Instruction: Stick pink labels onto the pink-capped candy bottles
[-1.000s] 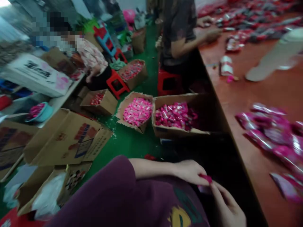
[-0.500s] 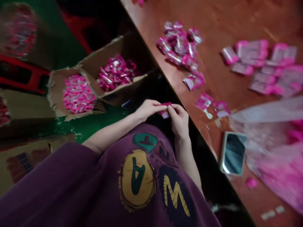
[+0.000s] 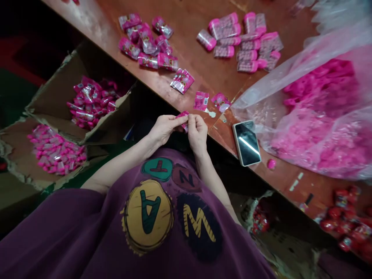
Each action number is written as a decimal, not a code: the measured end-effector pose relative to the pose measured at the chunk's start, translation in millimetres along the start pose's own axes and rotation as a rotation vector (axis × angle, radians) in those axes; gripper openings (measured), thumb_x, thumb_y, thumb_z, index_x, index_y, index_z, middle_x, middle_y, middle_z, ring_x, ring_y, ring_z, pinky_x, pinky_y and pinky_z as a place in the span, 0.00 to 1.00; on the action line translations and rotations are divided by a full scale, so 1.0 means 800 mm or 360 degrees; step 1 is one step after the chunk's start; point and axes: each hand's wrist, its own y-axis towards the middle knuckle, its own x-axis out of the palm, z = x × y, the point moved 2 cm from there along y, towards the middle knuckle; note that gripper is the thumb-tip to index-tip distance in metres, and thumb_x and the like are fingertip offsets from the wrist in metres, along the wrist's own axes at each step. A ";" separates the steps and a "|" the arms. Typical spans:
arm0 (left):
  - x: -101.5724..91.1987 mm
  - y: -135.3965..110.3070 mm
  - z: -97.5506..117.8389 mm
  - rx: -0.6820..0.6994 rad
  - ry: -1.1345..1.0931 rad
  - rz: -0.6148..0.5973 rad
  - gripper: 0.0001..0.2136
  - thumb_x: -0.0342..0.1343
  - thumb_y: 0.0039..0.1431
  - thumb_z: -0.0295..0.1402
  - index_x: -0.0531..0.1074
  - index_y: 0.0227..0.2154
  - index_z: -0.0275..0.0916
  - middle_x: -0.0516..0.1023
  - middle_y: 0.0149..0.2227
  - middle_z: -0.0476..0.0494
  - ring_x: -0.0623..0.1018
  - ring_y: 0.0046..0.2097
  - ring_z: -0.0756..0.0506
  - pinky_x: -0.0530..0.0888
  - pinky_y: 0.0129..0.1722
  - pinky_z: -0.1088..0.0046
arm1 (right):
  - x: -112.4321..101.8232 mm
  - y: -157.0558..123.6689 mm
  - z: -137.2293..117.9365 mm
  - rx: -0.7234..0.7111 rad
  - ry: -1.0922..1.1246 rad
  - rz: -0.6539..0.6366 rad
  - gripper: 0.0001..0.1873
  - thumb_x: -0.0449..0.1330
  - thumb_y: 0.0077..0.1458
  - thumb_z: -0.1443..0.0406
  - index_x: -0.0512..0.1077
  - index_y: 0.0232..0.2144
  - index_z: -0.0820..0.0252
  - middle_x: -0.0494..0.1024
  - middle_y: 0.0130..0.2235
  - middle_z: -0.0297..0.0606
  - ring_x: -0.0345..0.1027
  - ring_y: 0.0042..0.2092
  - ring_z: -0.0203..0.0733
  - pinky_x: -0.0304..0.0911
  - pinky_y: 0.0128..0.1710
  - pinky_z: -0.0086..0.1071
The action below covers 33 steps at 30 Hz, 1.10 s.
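Note:
Between my two hands, just in front of the table edge, is a small pink printed sachet (image 3: 182, 115). My left hand (image 3: 165, 127) pinches one side of it between thumb and fingers. With curled fingers my right hand (image 3: 197, 130) pinches the other side. Fingers cover much of the sachet. Near my hands on the table lie a short stack of flat pink sachets (image 3: 182, 80), a single pink sachet (image 3: 201, 100) and another pink packet (image 3: 221, 101). Farther up sits a pile of filled pink packets (image 3: 148, 40).
Pink-capped bottles (image 3: 228, 35) lie grouped at the back of the table (image 3: 186, 19). A phone (image 3: 247, 143) rests near its edge, beside a clear bag of pink pieces (image 3: 319, 124). Red packets (image 3: 345, 217) lie at right. Cardboard boxes (image 3: 55, 89) with pink items stand at left.
The camera view has swung to the right, so the table items appear farther left and red packets now show. Both hands still pinch the sachet, which is now more covered by the fingers.

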 end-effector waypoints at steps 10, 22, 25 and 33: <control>0.024 0.024 0.020 0.0027 0.0125 -0.0095 0.19 0.80 0.41 0.42 0.82 0.27 0.31 0.78 0.23 0.45 0.73 0.24 0.53 0.69 0.27 0.76 | -0.033 0.032 -0.012 0.0130 0.0377 0.0093 0.20 0.72 0.54 0.49 0.75 0.35 0.58 0.77 0.30 0.28 0.68 0.31 0.31 0.67 0.36 0.27; 0.023 0.053 0.014 0.0004 0.0085 -0.0093 0.17 0.75 0.49 0.41 0.77 0.27 0.33 0.76 0.19 0.45 0.69 0.21 0.54 0.60 0.23 0.80 | -0.098 0.248 -0.056 -0.0250 -0.1066 0.0329 0.16 0.51 0.71 0.63 0.77 0.47 0.64 0.83 0.48 0.48 0.75 0.51 0.47 0.67 0.58 0.41; 0.023 0.053 0.013 -0.0032 0.0046 -0.0122 0.20 0.76 0.48 0.44 0.75 0.28 0.34 0.73 0.17 0.48 0.66 0.19 0.55 0.54 0.20 0.80 | -0.072 0.301 -0.063 -0.0040 -0.1429 0.0304 0.21 0.48 0.74 0.60 0.77 0.52 0.64 0.81 0.52 0.54 0.74 0.56 0.54 0.66 0.61 0.49; 0.014 0.057 0.020 -0.0158 -0.0074 -0.0229 0.20 0.76 0.49 0.44 0.73 0.25 0.35 0.71 0.16 0.49 0.64 0.18 0.56 0.54 0.18 0.80 | -0.058 0.269 -0.044 -0.0016 -0.1823 0.0184 0.17 0.54 0.70 0.61 0.73 0.55 0.61 0.74 0.57 0.56 0.74 0.55 0.59 0.69 0.59 0.57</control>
